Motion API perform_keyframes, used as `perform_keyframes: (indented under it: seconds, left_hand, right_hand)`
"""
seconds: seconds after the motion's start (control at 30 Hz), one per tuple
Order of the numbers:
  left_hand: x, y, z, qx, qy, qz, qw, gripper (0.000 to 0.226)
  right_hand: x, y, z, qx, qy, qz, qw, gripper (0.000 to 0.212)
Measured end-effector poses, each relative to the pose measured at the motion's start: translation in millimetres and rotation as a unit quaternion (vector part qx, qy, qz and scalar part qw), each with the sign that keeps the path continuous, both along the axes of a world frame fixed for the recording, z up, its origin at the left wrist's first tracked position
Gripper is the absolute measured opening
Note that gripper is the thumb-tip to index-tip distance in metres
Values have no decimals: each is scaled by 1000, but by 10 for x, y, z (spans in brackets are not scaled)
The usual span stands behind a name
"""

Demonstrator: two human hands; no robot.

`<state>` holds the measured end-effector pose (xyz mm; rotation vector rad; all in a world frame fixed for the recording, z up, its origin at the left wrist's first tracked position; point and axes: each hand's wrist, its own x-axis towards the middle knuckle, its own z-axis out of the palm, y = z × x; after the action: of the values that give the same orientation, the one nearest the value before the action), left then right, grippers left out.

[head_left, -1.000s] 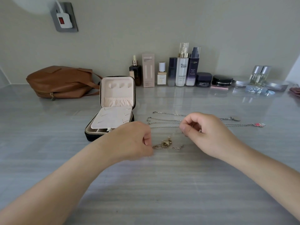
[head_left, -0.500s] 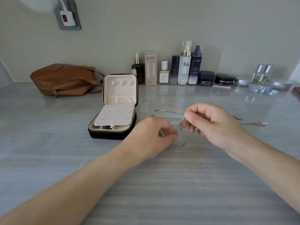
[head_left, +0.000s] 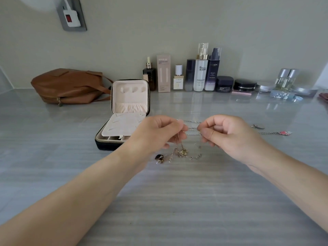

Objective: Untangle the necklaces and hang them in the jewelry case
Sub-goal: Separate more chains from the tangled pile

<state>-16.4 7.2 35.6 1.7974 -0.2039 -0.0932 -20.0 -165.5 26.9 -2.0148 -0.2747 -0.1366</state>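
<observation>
My left hand [head_left: 158, 132] and my right hand [head_left: 225, 134] are raised side by side above the table, each pinching a thin gold chain. The chain's gold pendant [head_left: 182, 152] hangs down onto the table between them, tangled with a dark pendant [head_left: 159, 157] and a silver chain end [head_left: 196, 157]. Silver necklaces [head_left: 192, 129] lie behind the hands, running right to a silver charm [head_left: 257, 126] and a red charm [head_left: 285, 133]. The open jewelry case [head_left: 129, 96], black outside and cream inside, stands just left of my left hand, its lid upright.
A brown leather bag [head_left: 69, 86] lies at the back left. A row of cosmetic bottles [head_left: 200, 71], jars and tins lines the wall at the back, from the middle to the right. A wall socket [head_left: 71, 15] with a white plug is at the upper left.
Both hands have lifted off the table and come level with each other, raising the gold chain. The dark pendant, earlier hidden under my left hand, now shows on the table.
</observation>
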Motion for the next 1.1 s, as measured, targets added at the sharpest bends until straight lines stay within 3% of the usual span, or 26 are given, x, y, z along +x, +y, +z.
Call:
perform_keyframes:
  seconds: [0.43,0.6,0.67,0.73,0.9,0.97,1.1]
  left_hand:
    - [-12,13,30,-176,135,-49,974,14]
    - [14,14,28,-183,120,-12,976,11]
    - [32,25,8,-111,74,-5,991,10]
    - [49,57,-29,61,-22,-20,998,10]
    - [5,84,-116,292,-94,-115,945,16]
    - [2,84,-139,345,-128,-104,924,14]
    - [22,93,-154,366,-162,-74,913,9]
  right_hand:
    - [-9,44,-36,-39,-16,9,999,7]
    - [-21,43,-81,-136,-47,20,989,11]
    - [-22,33,-86,-193,-50,26,980,11]
    - [-14,9,-82,-241,-47,28,969,13]
    - [-16,-10,-68,-298,-45,52,952,16]
    - [-32,4,-56,-311,-50,68,947,16]
    - [-58,10,-39,-332,-57,77,938,16]
